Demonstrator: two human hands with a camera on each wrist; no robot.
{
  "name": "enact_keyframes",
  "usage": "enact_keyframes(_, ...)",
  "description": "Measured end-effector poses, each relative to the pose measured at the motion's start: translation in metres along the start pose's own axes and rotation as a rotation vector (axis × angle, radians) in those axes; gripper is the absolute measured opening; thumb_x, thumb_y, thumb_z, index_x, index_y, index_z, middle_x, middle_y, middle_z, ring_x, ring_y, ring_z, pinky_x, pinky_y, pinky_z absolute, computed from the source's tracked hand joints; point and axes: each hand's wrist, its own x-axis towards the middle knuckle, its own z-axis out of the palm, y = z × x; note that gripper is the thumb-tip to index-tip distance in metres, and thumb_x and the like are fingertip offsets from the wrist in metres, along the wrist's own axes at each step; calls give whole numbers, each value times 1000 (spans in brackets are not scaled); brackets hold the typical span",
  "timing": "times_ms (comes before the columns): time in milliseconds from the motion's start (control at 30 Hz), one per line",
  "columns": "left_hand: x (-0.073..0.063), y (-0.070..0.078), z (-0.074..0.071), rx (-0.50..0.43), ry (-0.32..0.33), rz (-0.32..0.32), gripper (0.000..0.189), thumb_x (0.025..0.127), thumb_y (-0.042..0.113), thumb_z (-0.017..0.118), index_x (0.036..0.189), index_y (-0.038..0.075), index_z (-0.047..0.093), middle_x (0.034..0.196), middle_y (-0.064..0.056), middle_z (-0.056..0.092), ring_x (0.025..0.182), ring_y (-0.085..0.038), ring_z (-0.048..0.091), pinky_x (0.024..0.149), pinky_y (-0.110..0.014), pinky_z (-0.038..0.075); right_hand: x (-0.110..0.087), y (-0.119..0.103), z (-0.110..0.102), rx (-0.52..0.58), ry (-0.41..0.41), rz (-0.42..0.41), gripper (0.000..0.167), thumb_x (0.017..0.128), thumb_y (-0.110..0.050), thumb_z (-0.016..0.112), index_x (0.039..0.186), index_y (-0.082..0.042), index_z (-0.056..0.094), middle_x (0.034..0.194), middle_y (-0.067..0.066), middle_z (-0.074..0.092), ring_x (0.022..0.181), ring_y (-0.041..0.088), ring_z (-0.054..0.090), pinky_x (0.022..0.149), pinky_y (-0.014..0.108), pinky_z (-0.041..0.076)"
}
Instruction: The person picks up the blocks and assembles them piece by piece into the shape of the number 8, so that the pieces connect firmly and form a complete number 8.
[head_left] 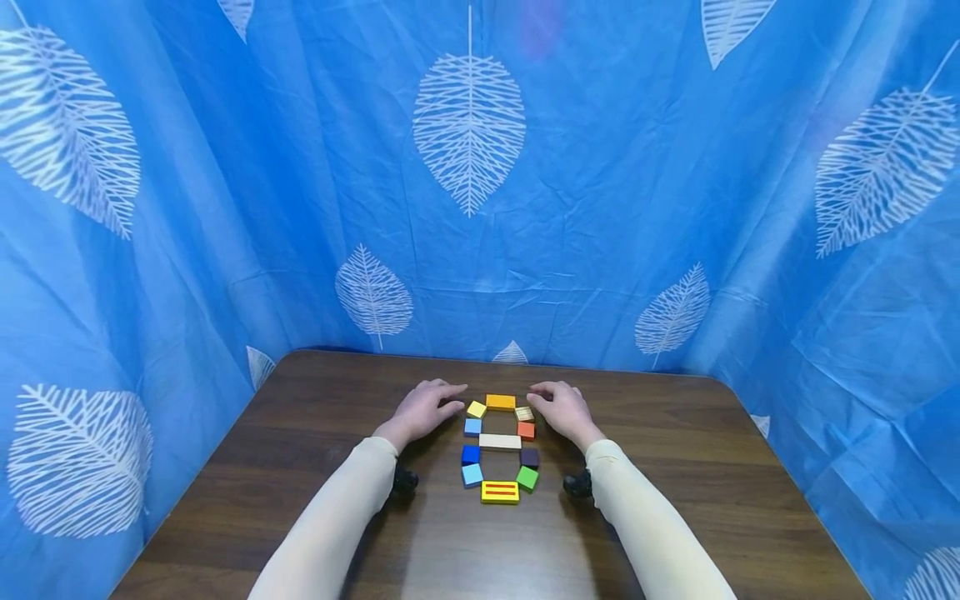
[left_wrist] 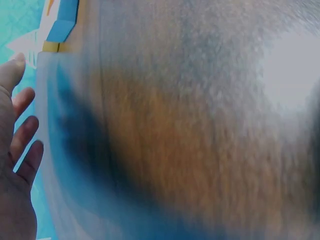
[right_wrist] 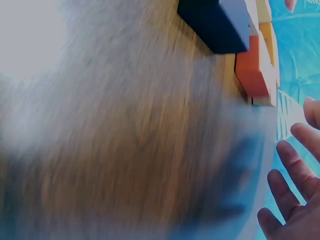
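Small coloured blocks lie on the table in two stacked loops that share a long cream block (head_left: 500,442). My left hand (head_left: 426,408) is left of the upper loop, fingers relaxed and holding nothing, near a small yellow block (head_left: 477,409) and a blue block (head_left: 472,427). Across from it, my right hand (head_left: 564,410) has loosely bent, spread fingers and holds nothing. Its fingertips are close to a pale wooden block (head_left: 523,413) and a red-orange block (head_left: 527,431). An orange block (head_left: 501,402) tops the upper loop, between the hands.
The lower loop has dark blue (head_left: 470,455), light blue (head_left: 472,476), dark purple (head_left: 529,457) and green (head_left: 527,479) blocks, with a red-striped yellow block (head_left: 500,492) nearest me. Behind the brown wooden table (head_left: 300,467) hangs a blue leaf-patterned curtain (head_left: 585,208).
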Motion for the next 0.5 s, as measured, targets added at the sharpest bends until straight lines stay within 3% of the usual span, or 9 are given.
enact_keyframes(200,-1,-5,-9,55,61,-24,50,103,42,60,150,23,55,141,-8,59,132,-33,47,111,-55,35,-3,8,-8,-60,30,-36,39,101,-38,64,130,-11,70,128,12,65,118,34,51,101,56,41)
enact_keyframes(500,-14,-5,-18,180,100,-49,54,104,47,55,153,23,51,151,-9,51,142,-37,39,117,-60,22,-22,20,-20,-121,52,-52,46,100,-40,65,135,-11,66,136,16,61,129,41,45,107,65,31)
